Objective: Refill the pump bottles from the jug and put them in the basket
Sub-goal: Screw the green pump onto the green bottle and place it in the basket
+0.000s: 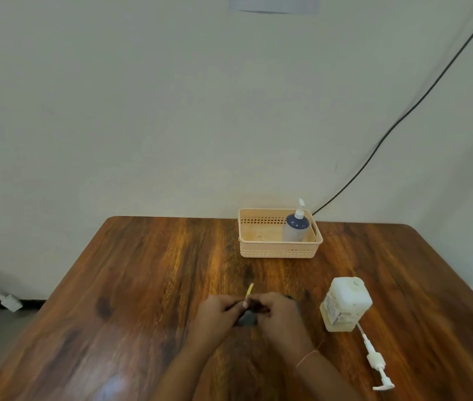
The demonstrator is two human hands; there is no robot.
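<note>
A small dark pump bottle (248, 319) stands on the table between my hands, its yellowish nozzle (249, 290) pointing up and away. My left hand (218, 312) grips it from the left and my right hand (280, 312) curls around its top from the right; most of the bottle is hidden by my fingers. The white jug (345, 305) stands to the right with its mouth uncapped. At the table's far edge sits a peach basket (278, 250), and a blue and white pump bottle (296, 228) stands upright in its right end.
A white pump with a long tube (374, 360) lies on the table just in front of the jug. A black cable (403, 114) runs down the wall behind the basket. The wooden table (142, 285) ends at the wall.
</note>
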